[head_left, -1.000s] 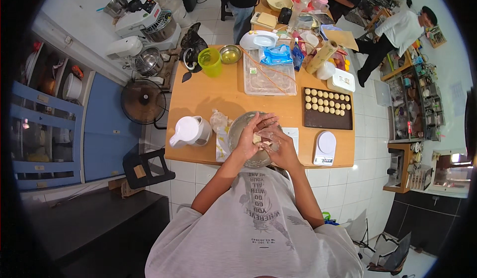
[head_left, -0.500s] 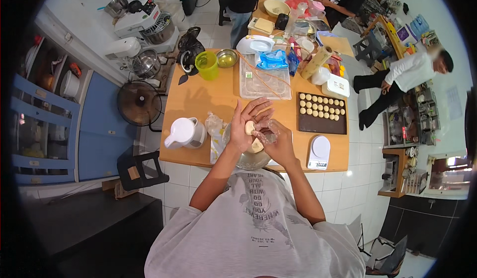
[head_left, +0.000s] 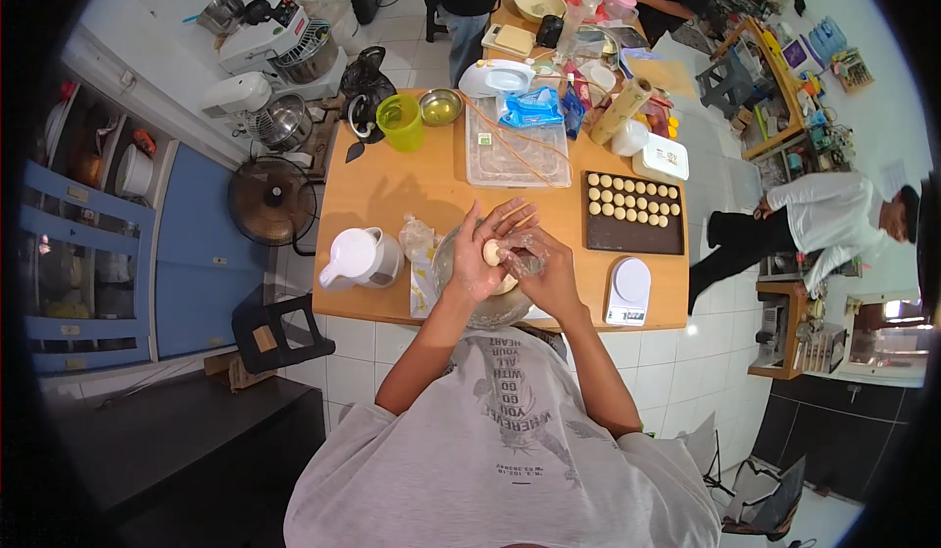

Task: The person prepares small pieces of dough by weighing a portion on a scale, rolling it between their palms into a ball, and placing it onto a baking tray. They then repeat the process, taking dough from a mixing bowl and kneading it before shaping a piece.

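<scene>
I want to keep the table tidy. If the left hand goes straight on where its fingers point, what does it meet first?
Probably the dark rectangular tray of pale dough balls; the left hand fingers point up-right, though height is unclear.

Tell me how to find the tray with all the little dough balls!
Look at the wooden table and go to its right side. The dark tray lies there, past the white scale. It alone carries neat rows of small pale balls; the clear tray beside it has none.
</scene>
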Demonstrator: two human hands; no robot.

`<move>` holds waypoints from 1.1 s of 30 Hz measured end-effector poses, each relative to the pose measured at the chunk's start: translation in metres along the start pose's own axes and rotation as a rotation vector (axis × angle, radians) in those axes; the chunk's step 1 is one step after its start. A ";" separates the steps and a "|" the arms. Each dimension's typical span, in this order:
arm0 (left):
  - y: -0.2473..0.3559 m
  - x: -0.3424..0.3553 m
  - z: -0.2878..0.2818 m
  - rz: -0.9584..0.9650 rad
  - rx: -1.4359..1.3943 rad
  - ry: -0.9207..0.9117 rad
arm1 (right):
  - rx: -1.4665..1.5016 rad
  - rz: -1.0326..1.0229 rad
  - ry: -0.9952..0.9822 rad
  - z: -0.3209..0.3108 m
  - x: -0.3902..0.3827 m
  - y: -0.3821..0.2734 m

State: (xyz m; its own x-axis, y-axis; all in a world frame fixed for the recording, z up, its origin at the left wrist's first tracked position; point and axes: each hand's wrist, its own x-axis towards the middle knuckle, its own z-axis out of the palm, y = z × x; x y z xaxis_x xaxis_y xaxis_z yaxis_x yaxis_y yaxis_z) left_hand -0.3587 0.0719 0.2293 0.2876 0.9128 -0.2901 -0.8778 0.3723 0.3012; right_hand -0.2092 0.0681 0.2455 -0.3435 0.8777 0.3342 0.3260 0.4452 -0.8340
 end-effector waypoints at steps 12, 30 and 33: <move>-0.014 0.015 0.002 0.248 0.183 0.052 | -0.048 0.041 0.146 0.009 -0.001 -0.009; 0.000 0.004 0.011 -0.288 0.130 0.066 | -0.051 -0.093 -0.191 -0.028 0.005 0.017; 0.006 0.002 0.000 -0.253 0.110 0.090 | -0.016 -0.024 -0.168 -0.013 0.003 0.014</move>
State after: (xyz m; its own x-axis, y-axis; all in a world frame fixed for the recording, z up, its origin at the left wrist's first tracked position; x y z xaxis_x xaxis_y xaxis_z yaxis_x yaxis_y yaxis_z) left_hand -0.3635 0.0760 0.2309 0.4530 0.7716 -0.4465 -0.7342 0.6070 0.3042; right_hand -0.1940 0.0789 0.2404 -0.4931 0.8253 0.2750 0.3296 0.4698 -0.8189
